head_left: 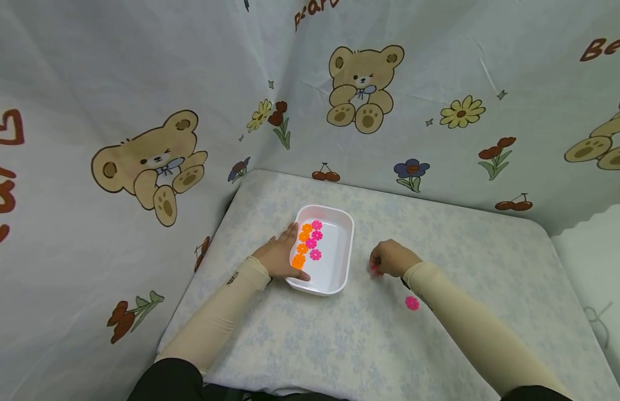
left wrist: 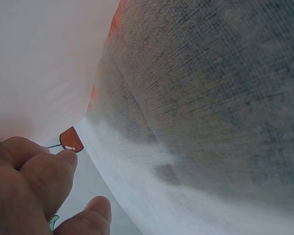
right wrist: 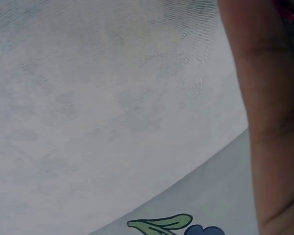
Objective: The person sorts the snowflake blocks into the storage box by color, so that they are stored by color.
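Observation:
A white rectangular tray point(head_left: 342, 278) lies on the cloth-covered table, with several orange flower-shaped pieces point(head_left: 298, 260) and pink flower-shaped pieces point(head_left: 316, 254) in two rough columns along its left side. My left hand point(head_left: 279, 257) holds the tray's left side, fingers along the wall and thumb over the near left corner. In the left wrist view those fingers point(left wrist: 49, 181) sit against the pale tray wall. To the right of the tray, my right hand point(head_left: 394, 258) pinches a pink flower-shaped piece point(head_left: 374, 269) low over the cloth; the fingers partly hide it.
Another pink flower-shaped piece point(head_left: 412, 303) lies on the table just below the right wrist. A pale patterned cloth point(head_left: 470, 239) covers the tabletop. Behind and at the left hangs a bear-print curtain point(head_left: 299, 67), close to the table's edges.

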A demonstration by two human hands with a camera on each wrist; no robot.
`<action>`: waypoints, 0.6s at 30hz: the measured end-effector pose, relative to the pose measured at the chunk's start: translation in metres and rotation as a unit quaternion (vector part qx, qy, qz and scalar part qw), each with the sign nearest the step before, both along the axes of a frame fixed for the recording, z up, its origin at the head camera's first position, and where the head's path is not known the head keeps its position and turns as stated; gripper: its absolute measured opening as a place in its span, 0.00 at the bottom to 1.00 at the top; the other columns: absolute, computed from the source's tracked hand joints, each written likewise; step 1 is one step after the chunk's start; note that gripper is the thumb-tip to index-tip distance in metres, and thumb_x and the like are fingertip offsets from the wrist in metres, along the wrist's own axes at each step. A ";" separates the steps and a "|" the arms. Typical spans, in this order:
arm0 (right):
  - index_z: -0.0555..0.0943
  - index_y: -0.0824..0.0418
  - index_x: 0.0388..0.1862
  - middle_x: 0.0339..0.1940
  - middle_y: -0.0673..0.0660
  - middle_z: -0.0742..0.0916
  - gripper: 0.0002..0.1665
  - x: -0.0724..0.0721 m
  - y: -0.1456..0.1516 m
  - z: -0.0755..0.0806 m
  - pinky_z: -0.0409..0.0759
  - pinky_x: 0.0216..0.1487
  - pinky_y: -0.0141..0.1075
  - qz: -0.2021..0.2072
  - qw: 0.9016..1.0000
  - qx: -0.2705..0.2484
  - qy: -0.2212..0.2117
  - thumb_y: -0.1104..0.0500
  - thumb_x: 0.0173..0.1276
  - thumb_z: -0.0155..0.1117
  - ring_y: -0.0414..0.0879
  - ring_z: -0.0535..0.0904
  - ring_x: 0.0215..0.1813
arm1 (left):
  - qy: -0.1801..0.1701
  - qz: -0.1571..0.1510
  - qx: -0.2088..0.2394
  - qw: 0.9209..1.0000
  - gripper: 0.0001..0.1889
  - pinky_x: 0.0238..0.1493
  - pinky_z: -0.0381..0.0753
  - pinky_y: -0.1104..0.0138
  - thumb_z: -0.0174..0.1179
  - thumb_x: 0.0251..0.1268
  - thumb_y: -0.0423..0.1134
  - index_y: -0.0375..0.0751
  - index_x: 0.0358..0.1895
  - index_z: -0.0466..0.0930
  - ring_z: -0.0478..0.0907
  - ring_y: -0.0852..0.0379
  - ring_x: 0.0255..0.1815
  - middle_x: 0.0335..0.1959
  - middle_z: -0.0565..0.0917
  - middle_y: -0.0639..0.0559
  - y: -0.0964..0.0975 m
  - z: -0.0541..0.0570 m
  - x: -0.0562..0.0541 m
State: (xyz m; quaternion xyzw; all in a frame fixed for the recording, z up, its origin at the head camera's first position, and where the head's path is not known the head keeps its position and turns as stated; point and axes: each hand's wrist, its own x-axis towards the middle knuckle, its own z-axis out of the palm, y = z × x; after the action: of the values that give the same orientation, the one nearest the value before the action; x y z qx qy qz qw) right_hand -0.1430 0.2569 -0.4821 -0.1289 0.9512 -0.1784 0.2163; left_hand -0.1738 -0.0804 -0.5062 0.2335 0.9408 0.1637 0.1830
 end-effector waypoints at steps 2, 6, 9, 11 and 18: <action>0.88 0.56 0.26 0.23 0.47 0.88 0.11 -0.003 -0.004 0.001 0.79 0.31 0.33 0.009 1.000 0.001 0.006 0.71 0.59 0.76 0.41 0.78 0.29 | -0.002 0.001 0.004 1.000 0.75 0.85 0.52 0.43 0.75 0.46 0.72 0.40 0.86 0.33 0.39 0.53 0.89 0.88 0.38 0.48 0.000 0.000 0.001; 0.87 0.55 0.25 0.23 0.47 0.87 0.13 -0.010 -0.010 0.008 0.78 0.30 0.33 0.018 1.000 0.002 0.013 0.73 0.57 0.75 0.41 0.78 0.29 | -0.006 0.004 0.005 1.000 0.76 0.85 0.52 0.43 0.75 0.46 0.72 0.41 0.86 0.32 0.39 0.54 0.89 0.88 0.37 0.49 0.001 0.000 -0.001; 0.88 0.55 0.25 0.23 0.47 0.87 0.13 -0.014 -0.015 0.015 0.78 0.30 0.33 0.022 1.000 0.003 0.013 0.73 0.56 0.75 0.41 0.78 0.29 | -0.010 0.005 0.004 1.000 0.77 0.85 0.52 0.43 0.75 0.45 0.73 0.41 0.86 0.30 0.39 0.54 0.89 0.88 0.36 0.49 0.002 -0.002 -0.003; 0.88 0.56 0.25 0.23 0.47 0.87 0.12 -0.015 -0.017 0.019 0.78 0.30 0.33 0.024 1.000 0.001 0.014 0.72 0.57 0.76 0.41 0.78 0.29 | -0.013 0.008 0.003 1.000 0.77 0.85 0.52 0.43 0.75 0.45 0.73 0.42 0.85 0.29 0.39 0.54 0.89 0.88 0.36 0.50 0.002 -0.003 -0.003; 0.88 0.56 0.25 0.23 0.47 0.88 0.08 -0.023 -0.027 0.034 0.81 0.32 0.33 0.034 0.999 0.000 0.026 0.66 0.58 0.81 0.40 0.79 0.29 | -0.012 0.009 0.002 1.000 0.78 0.85 0.52 0.43 0.75 0.44 0.73 0.42 0.86 0.30 0.40 0.54 0.89 0.88 0.37 0.50 0.001 -0.004 -0.004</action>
State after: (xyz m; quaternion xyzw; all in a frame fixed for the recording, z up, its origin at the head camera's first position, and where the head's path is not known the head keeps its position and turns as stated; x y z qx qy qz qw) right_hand -0.1656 0.2295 -0.4485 -0.1654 0.9516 -0.1674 0.1977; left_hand -0.1777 -0.0796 -0.5103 0.2239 0.9402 0.1701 0.1921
